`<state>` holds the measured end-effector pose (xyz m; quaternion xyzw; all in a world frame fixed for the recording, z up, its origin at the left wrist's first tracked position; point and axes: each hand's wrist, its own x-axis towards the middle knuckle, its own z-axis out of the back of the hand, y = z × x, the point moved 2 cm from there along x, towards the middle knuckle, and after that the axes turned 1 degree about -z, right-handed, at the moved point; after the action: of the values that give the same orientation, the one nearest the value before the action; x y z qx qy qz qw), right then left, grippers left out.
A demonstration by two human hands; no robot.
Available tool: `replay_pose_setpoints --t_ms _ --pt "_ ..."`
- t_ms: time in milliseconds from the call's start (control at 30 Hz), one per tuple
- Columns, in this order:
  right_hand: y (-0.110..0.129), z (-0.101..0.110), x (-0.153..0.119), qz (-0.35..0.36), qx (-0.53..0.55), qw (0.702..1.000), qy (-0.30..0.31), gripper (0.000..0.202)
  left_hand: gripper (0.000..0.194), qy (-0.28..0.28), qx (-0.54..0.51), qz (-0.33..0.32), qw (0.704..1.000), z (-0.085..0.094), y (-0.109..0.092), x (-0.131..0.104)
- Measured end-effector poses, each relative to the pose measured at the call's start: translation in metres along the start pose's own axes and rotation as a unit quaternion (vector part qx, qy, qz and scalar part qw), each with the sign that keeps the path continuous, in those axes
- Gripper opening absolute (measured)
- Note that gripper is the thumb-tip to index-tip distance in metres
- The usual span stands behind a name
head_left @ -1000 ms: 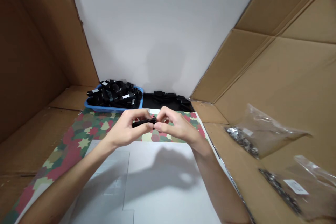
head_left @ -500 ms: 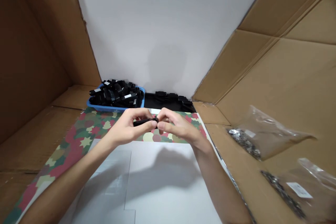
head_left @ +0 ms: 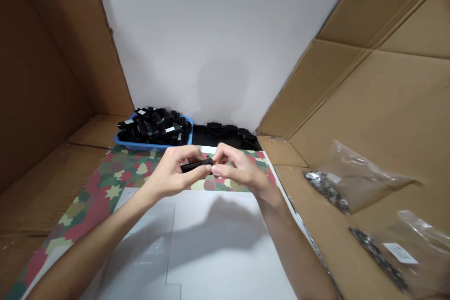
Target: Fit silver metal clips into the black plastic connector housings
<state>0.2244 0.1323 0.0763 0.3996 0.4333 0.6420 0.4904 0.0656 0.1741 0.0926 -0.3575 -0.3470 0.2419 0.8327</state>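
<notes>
A small black plastic part [head_left: 193, 166] is held above the patterned table covering, in front of me. My left hand [head_left: 179, 168] is closed around its left side, the thumb lying along the near edge. At the part's right end, the bent fingers and thumb of my right hand [head_left: 235, 167] pinch it. The two thumb tips nearly meet there. Fingers cover much of the part, so its exact kind does not show.
A blue basket [head_left: 151, 146] heaped with black plastic pieces stands at the back left. Beside it is a black tray [head_left: 207, 139] with several black parts. Two clear bags, an upper bag [head_left: 365, 178] and a lower bag [head_left: 418, 248], hold small metal pieces on the right. Cardboard walls [head_left: 386, 103] flank the table.
Both hands stay at nearly the same spot. The black part has tilted slightly and shows a little more between the fingers.
</notes>
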Motion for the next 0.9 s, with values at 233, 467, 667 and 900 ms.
replay_pose_setpoints --t_ms 233,467,667,900 --pt "0.013 -0.002 -0.01 0.05 -0.162 0.98 -0.104 0.017 0.024 -0.031 0.085 -0.062 0.994 -0.001 0.004 -0.001" --pt "0.017 -0.011 -0.014 0.07 -0.242 0.956 -0.15 0.016 0.027 -0.034 0.108 -0.073 0.991 -0.002 0.005 0.0" --pt "0.015 -0.002 -0.014 0.048 -0.237 0.962 -0.123 0.016 0.026 -0.028 0.071 -0.027 0.997 -0.001 0.01 0.002" --pt "0.009 0.009 -0.007 0.126 -0.309 0.943 -0.018 0.025 0.031 0.073 -0.118 0.091 0.986 -0.009 0.016 0.007"
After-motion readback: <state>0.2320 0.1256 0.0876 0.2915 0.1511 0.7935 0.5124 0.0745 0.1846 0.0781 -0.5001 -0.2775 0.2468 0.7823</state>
